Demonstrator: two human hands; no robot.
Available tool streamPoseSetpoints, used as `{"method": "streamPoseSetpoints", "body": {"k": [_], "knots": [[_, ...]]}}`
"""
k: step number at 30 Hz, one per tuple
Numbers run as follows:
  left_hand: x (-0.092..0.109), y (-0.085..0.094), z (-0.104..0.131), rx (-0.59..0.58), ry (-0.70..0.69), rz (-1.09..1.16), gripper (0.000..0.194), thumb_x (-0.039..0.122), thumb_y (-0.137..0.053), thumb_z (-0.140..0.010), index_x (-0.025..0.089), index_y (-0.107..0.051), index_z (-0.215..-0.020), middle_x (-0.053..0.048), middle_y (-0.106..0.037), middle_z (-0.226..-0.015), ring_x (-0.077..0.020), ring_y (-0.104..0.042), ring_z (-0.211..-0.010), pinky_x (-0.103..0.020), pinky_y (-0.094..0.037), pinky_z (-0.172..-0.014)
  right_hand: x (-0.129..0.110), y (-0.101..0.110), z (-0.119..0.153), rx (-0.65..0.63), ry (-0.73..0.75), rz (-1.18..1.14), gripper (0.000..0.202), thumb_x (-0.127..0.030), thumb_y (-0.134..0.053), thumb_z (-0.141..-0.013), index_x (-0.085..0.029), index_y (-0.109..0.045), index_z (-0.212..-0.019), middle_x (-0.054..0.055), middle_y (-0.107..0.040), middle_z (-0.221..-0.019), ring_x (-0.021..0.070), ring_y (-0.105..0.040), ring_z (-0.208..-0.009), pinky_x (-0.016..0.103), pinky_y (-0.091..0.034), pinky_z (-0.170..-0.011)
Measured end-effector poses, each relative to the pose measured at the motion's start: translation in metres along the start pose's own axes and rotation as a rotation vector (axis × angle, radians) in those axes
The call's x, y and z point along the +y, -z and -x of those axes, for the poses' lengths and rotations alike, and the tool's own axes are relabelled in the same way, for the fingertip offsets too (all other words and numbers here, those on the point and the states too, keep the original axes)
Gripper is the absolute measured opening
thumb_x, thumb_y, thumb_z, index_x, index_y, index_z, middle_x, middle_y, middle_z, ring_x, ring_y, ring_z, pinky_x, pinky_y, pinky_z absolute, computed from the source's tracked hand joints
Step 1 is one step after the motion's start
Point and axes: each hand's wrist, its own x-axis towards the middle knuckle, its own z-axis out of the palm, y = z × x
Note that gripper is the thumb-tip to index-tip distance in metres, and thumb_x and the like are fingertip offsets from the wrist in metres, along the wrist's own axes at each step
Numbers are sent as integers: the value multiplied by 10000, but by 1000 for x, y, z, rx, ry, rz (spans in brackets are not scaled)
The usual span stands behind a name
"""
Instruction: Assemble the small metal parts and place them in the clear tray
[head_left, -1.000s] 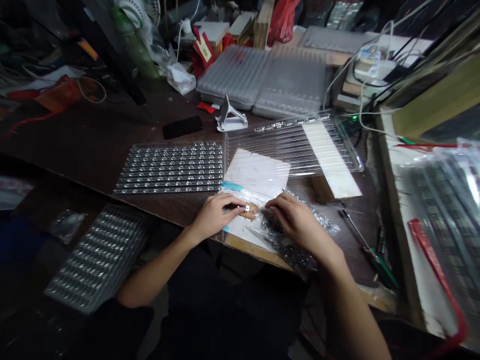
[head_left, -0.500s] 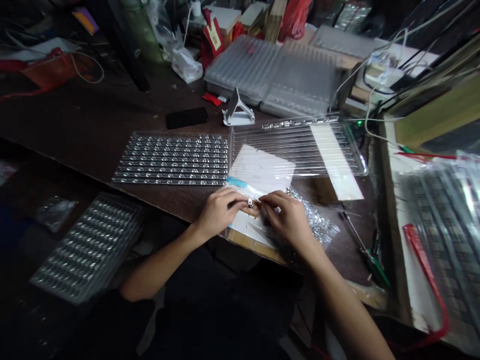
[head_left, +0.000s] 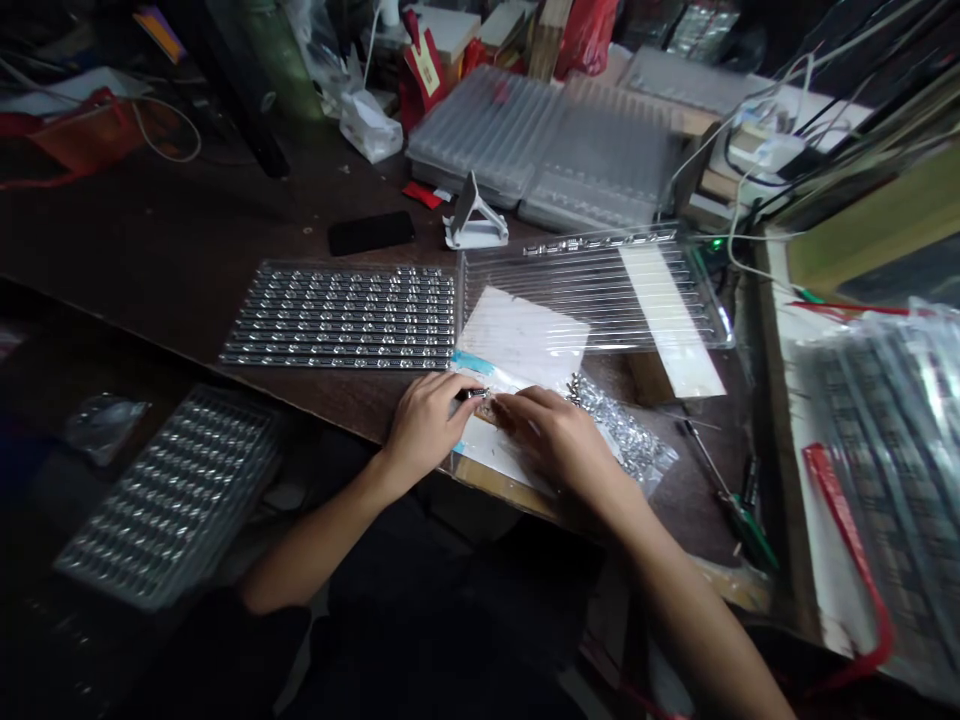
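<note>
My left hand (head_left: 422, 425) pinches a small dark-and-silver metal part (head_left: 474, 393) between thumb and fingertips. My right hand (head_left: 562, 435) comes in from the right with its fingers drawn together at the end of that part; whatever is between them is hidden. Below both hands lies a small brown piece (head_left: 489, 411) on a white board (head_left: 517, 330) with blue tape (head_left: 474, 363). Beside my right hand, several tiny shiny metal pieces (head_left: 634, 430) lie on a clear plastic bag. To the left, a clear tray (head_left: 341, 315) carries rows of small metal parts.
A ribbed clear tray (head_left: 540, 275) with parts in its far row adjoins the board, a white strip (head_left: 671, 320) across it. Behind are a phone (head_left: 371, 233), a white stand (head_left: 475, 222) and stacked trays (head_left: 484, 130). A green-handled screwdriver (head_left: 754, 535) lies right; another filled tray (head_left: 169, 500) sits lower left.
The small white piece between my fingertips no longer shows; a dark metal part is now visible in my left fingers. My right hand has shifted slightly left, its fingers lower.
</note>
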Motion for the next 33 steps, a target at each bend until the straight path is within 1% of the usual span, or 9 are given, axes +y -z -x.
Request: {"method": "streamPoseSetpoints", "body": {"k": [2,4,7,11,16,22,28,31,33], "knots": [[7,-2,-3,40,-8,24,84,247,-620,-914,227,-671,-978,-42,-731,-994,-233,-640,-951,-377,-482,-861,11,11,7,13,-55,-39,197,-214,-572,-952,-191,-714,-1087,74,-705,-1002,201,-668,-868,292,-512,-760],[14,-5,-6,49,-37,74,69,226,-634,-902,221,-672,-960,-44,-730,-978,-228,-644,-946,-374,-490,-861,22,20,15,-51,-102,-59,123,-219,-661,-893,-200,-733,-991,54,-722,-953,206,-673,-839,302,-509,-748],[23,-12,-10,16,-77,149,63,202,-654,-887,221,-681,-940,-43,-729,-929,-215,-651,-899,-362,-502,-826,31,26,23,-136,-132,-64,185,-201,-731,-831,-209,-729,-1015,50,-738,-988,228,-676,-904,322,-501,-798],[27,-19,-13,-17,-84,170,42,217,-687,-866,218,-692,-908,-38,-728,-881,-212,-649,-868,-355,-495,-795,26,24,23,-177,-132,-23,99,-189,-626,-893,-197,-715,-934,59,-725,-952,222,-664,-883,295,-477,-744],[23,-21,-11,-40,-77,150,28,189,-694,-848,208,-687,-868,-31,-734,-875,-209,-646,-865,-348,-479,-788,15,24,20,-179,-132,77,148,-167,-538,-911,-180,-673,-851,96,-699,-896,213,-641,-778,295,-444,-668],[21,-23,-10,-68,-56,106,25,192,-692,-849,212,-679,-856,-23,-738,-886,-215,-647,-895,-362,-470,-831,17,21,22,-138,-133,97,125,-156,-540,-889,-188,-650,-840,81,-677,-877,204,-619,-773,287,-429,-666],[23,-23,-11,-71,-64,106,15,204,-684,-864,210,-682,-850,-29,-737,-879,-221,-634,-905,-356,-468,-813,19,21,22,-123,-128,22,128,-265,-611,-909,-190,-681,-986,81,-679,-967,210,-641,-864,292,-457,-757],[23,-23,-10,-60,-71,123,27,183,-681,-862,209,-684,-866,-34,-736,-890,-224,-636,-909,-355,-479,-812,16,21,19,-159,-117,10,100,-211,-611,-908,-192,-705,-936,78,-684,-947,207,-643,-857,291,-454,-741],[22,-22,-8,-10,-72,166,45,170,-660,-874,206,-681,-891,-41,-732,-902,-220,-640,-916,-352,-492,-822,14,20,17,-153,-119,5,116,-165,-592,-905,-178,-705,-884,78,-680,-911,202,-640,-846,289,-450,-728]]}}
